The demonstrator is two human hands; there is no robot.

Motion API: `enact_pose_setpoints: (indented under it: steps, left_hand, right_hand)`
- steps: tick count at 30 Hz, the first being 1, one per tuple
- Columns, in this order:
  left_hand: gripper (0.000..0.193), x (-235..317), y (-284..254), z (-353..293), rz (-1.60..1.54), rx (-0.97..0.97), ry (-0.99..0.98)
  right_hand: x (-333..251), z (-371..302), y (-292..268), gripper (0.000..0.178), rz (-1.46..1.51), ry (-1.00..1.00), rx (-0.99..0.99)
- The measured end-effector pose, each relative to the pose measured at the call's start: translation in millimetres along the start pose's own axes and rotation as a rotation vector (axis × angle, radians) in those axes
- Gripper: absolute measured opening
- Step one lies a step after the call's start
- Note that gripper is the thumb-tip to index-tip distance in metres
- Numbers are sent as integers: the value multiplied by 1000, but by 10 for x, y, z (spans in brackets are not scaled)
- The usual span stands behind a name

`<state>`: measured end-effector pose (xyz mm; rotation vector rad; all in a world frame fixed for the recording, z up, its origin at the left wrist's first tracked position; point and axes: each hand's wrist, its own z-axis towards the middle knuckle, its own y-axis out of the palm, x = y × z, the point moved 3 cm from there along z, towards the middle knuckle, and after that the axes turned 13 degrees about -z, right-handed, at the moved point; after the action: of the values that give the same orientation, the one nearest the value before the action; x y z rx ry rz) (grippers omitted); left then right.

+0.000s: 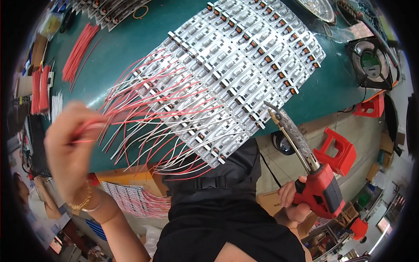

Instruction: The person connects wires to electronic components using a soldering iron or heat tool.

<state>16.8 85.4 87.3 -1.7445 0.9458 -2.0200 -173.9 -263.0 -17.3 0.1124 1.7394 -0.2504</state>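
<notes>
My left hand [72, 148], a little smeared by motion, is closed on red wires [89, 124] beside the left edge of the circuit board panel [218, 54]. The panel lies slantwise on the green table, its many small boards carrying white and orange-black parts. Red and white wires [166, 115] fan out from its near-left part. At the right, my right hand [291, 201] is wrapped round the grip of a red and black soldering gun [321, 190]. The gun's tip [268, 107] points up and left, by the panel's right edge; whether it touches cannot be seen.
Red wire bundles [80, 52] and white wires [57, 105] lie on the table's left. A black fan [370, 63] and a metal dish [318, 9] are at the far right. Red stools [336, 150] stand on the floor. Another wired panel [126, 198] lies below the table edge.
</notes>
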Motion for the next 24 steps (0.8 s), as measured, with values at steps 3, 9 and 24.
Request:
enact_pose_setpoints:
  steps: [3, 9, 24]
  left_hand:
    - [2, -40, -242, -175, -84, 277, -98]
    - [8, 212, 1149, 215, -241, -16, 83]
    - [12, -6, 1200, -60, -268, 93, -15]
  right_hand:
    - [14, -35, 5, 89, 67, -17, 14]
    - [40, -71, 38, 93, -84, -23, -16]
    - [32, -92, 11, 96, -71, 46, -74]
